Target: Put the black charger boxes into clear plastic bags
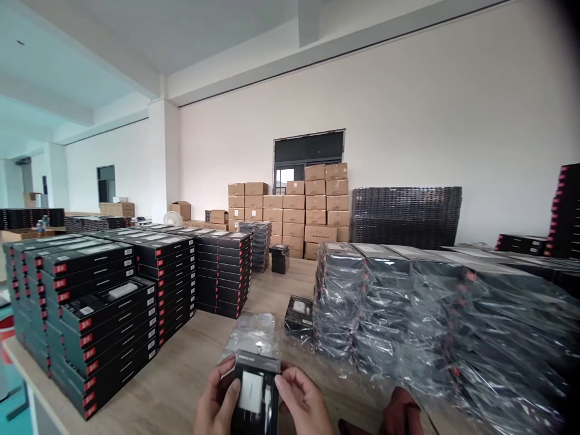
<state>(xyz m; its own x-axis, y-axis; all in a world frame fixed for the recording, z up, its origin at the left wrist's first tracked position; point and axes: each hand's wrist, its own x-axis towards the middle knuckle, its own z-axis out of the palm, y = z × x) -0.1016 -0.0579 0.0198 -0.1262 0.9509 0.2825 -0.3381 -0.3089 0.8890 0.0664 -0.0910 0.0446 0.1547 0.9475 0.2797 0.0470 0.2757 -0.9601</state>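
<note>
- Stacks of black boxes (113, 350) with red labels, uncovered, at the left on the wood-toned surface (158, 374).
- Left hand (220, 393), one: clamped on the left edge of the held box, thumb on its front.
- Held box (251, 394), one: black, white device pictured on the front, located between the two hands at the near side of the surface.
- Clear plastic (256, 329), crumpled, just beyond the held box.
- Brown cartons (292, 208), stacked before a window in the background.
- Right hand (302, 399), one: clamped on the right edge of the held box, thumb at its front.
- Small stack (299, 314), black, white picture on top, beside the wrapped stacks.
- Wrapped stacks (385, 320), dark boxes in clear film, filling the right.
- Dark red cloth (401, 414), near edge.
</note>
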